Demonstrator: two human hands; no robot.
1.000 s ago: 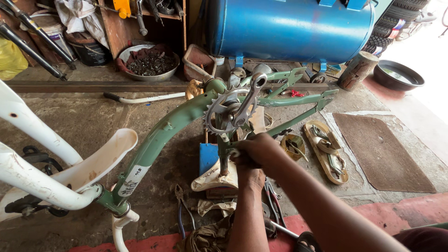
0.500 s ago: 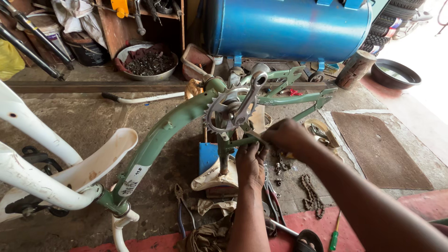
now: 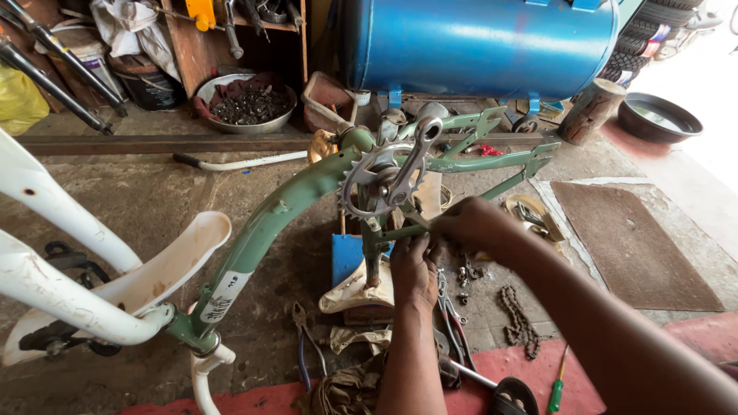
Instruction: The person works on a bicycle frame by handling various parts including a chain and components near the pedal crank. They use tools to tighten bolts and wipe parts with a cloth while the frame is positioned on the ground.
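The left hand (image 3: 413, 270) is curled shut around the lower part of the green bicycle frame (image 3: 280, 219), just under the crank, its knuckles turned up toward the camera. The right hand (image 3: 469, 225) comes in from the right and is closed on the same spot, its fingers pinched around something small at the frame that cannot be made out. The 2 hands touch each other there.

Directly above them sits the toothed chainring (image 3: 371, 181) with its silver crank arm (image 3: 415, 157) pointing up and slightly right. The frame stands upside down on its saddle (the cream saddle (image 3: 355, 290) rests on the concrete floor (image 3: 154, 200)), its long axis running from the head tube at lower left up to the rear stays at upper right, which point toward the blue tank (image 3: 477, 46) along the back edge of the floor.

Below the right forearm a loose chain (image 3: 519, 315) lies on the floor, with a green-handled screwdriver (image 3: 556, 384) near the bottom edge. Pliers (image 3: 301, 342) lie left of the left forearm. White frame tubes (image 3: 61, 269) fill the lower left corner.
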